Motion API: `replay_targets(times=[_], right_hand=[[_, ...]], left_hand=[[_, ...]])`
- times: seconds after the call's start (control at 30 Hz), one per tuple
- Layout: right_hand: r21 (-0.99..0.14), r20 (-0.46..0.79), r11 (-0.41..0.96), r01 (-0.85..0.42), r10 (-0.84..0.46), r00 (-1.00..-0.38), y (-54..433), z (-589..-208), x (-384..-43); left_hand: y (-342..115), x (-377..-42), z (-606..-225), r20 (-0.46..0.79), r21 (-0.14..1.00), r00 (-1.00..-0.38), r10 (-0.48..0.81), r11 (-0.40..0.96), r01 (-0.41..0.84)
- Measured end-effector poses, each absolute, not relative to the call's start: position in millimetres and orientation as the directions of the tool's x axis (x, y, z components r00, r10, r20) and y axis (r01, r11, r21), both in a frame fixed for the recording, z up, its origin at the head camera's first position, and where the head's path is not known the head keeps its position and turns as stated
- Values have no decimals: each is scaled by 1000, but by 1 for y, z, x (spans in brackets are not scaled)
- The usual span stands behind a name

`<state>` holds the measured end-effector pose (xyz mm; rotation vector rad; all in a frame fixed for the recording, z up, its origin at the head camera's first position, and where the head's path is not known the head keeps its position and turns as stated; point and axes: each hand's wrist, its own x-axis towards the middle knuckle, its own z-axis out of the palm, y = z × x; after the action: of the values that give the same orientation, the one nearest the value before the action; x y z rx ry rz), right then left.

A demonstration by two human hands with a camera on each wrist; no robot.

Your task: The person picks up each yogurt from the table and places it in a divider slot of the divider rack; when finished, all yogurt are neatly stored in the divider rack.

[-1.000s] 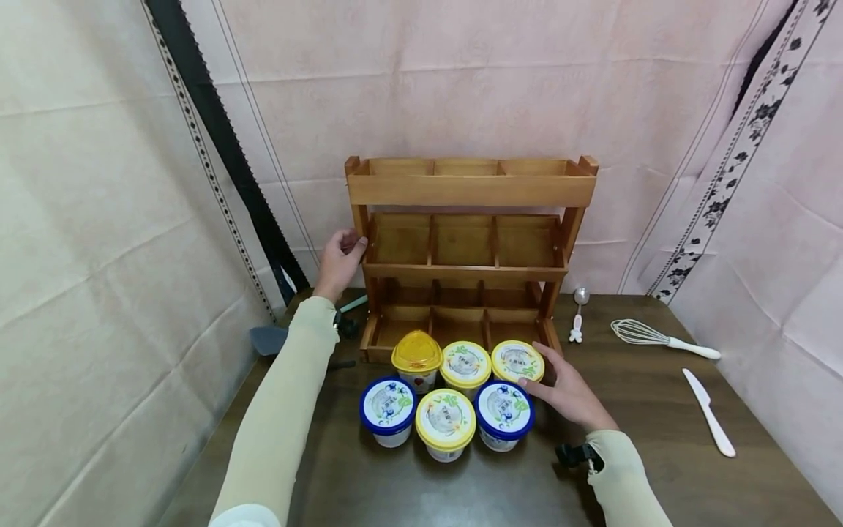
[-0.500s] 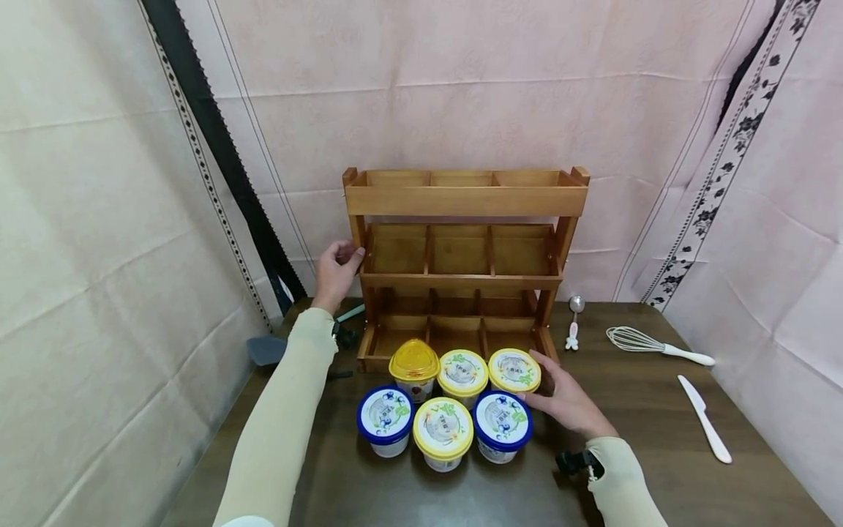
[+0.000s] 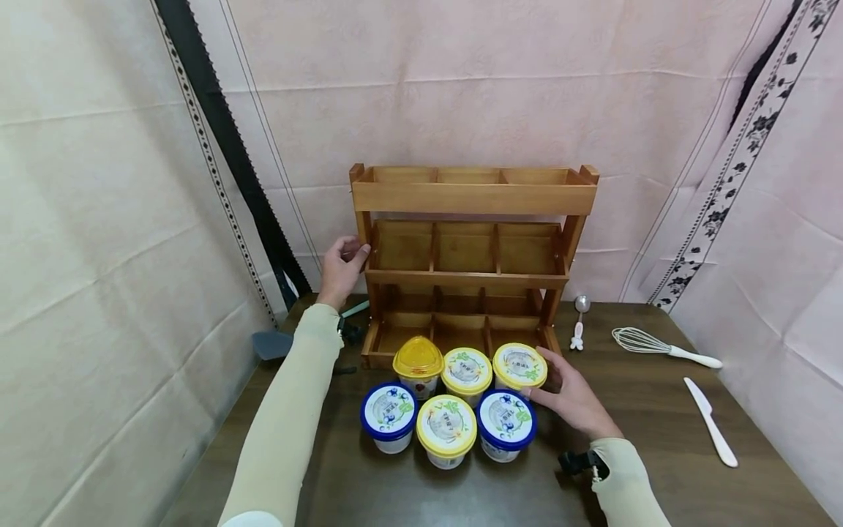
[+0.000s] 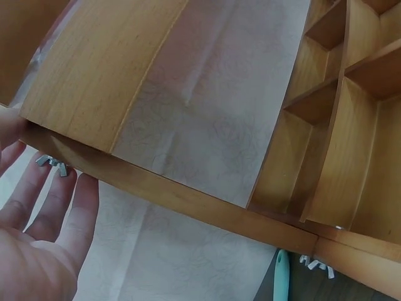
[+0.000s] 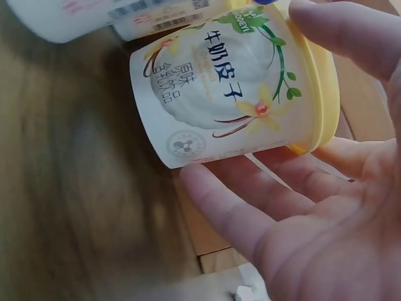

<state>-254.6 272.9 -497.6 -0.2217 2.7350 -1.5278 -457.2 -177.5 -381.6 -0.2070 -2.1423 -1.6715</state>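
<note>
A three-tier wooden rack (image 3: pixel 470 197) with divided compartments stands at the back of the table. My left hand (image 3: pixel 342 271) holds its left side post, fingertips at a metal wing nut (image 4: pixel 52 164) in the left wrist view. In front of the rack are several dairy cups: a flat yellow-lidded cup (image 3: pixel 466 369), a domed yellow-lidded cup (image 3: pixel 418 359), a front yellow-lidded cup (image 3: pixel 446 424) and two blue-lidded cups (image 3: pixel 388 410). My right hand (image 3: pixel 573 395) grips the back-right yellow-lidded dairy cup (image 5: pixel 232 88), thumb and fingers around its side.
To the right lie a small scoop spoon (image 3: pixel 579 322), a white-handled whisk (image 3: pixel 665 346) and a white knife (image 3: pixel 713 424). A grey-blue spatula (image 3: pixel 271 344) and a teal handle (image 3: pixel 356 309) lie left of the rack. Cloth curtains (image 3: pixel 474 95) enclose the table.
</note>
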Motion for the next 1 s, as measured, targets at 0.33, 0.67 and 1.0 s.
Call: replay_targets(times=[0.33,0.67,1.0], right_hand=[[-857,120,490,-160,-111,-987,278,-472,-250],[-857,151,486,-172,-81,-985,280,-461,-263],[-862,189,467,-198,-66,-980,282,-467,-286]], left_hand=[[-176,-460,-382,417,888,-899,-132,271,372],[-178,-459,-382,404,894,-905,-130,267,361],[-180,-458,-381,378,901,-917,-130,278,332]])
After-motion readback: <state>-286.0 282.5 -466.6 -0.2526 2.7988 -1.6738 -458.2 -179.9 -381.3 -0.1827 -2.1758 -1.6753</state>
